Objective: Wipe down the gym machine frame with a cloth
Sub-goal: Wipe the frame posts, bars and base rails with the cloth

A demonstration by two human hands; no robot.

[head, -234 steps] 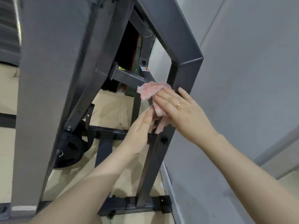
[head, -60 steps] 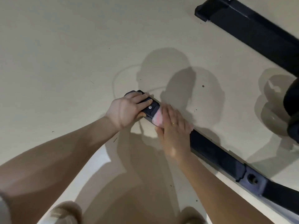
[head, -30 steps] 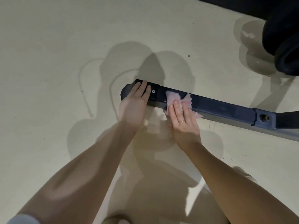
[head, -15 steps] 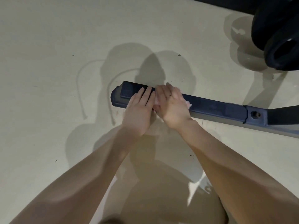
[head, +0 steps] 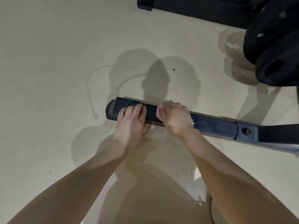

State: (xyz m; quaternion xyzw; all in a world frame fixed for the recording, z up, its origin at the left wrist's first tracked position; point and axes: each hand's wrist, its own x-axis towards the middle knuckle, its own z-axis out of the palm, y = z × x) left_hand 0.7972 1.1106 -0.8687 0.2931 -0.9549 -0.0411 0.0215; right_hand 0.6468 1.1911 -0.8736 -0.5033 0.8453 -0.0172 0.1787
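Both hands (head: 155, 118) press the cloth (head: 159, 113) on the frame bar (head: 215, 125) near its end

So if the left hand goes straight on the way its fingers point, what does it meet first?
Its fingers already lie on the frame bar. Past the bar, the left hand would probably meet only bare floor; the far black frame piece looks off its line, though depth is unclear.

Left hand (head: 131, 120) flat, fingers straight; right hand (head: 175, 118) knuckles up, fingers apparently curled.
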